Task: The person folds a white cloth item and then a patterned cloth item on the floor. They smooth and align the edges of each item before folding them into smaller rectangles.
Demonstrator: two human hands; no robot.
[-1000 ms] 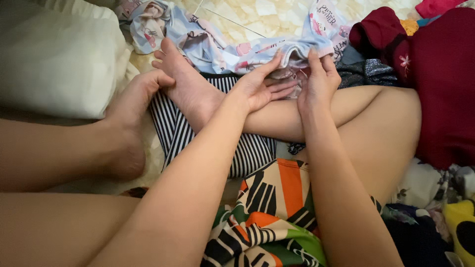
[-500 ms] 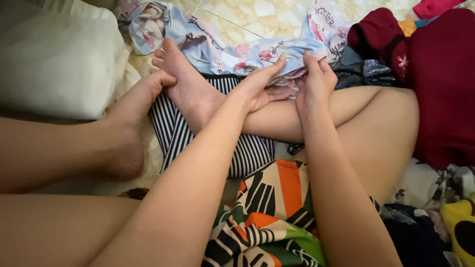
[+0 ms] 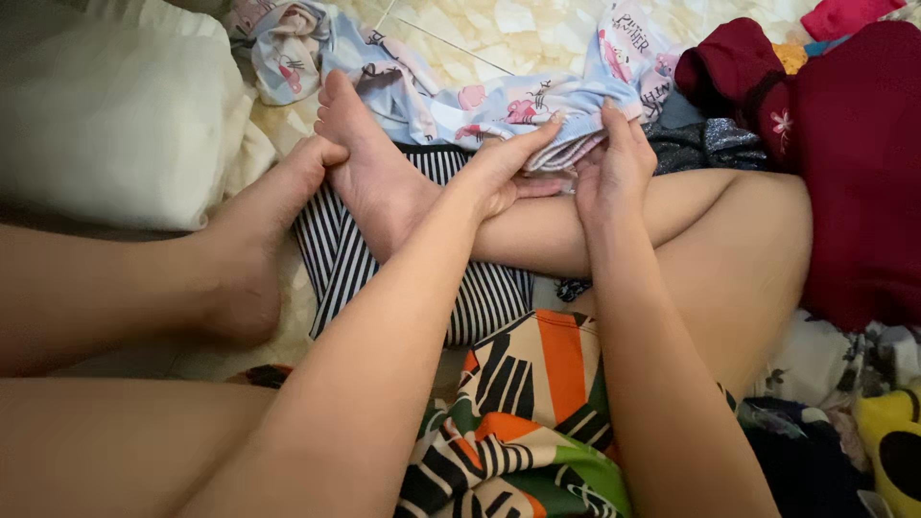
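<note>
My fingertips are hiding under the light blue printed garment. My left hand and right hand are both pinching its near edge, just beyond my shin.

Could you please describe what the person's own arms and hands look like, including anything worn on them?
Both arms are bare from the frame edge to the wrist: no sleeves, watch or bracelet show. The left hand and the right hand wear no gloves and no rings that can be seen. The fingers are slim, and the nails look short and unpainted, though they are small in this view.
</note>
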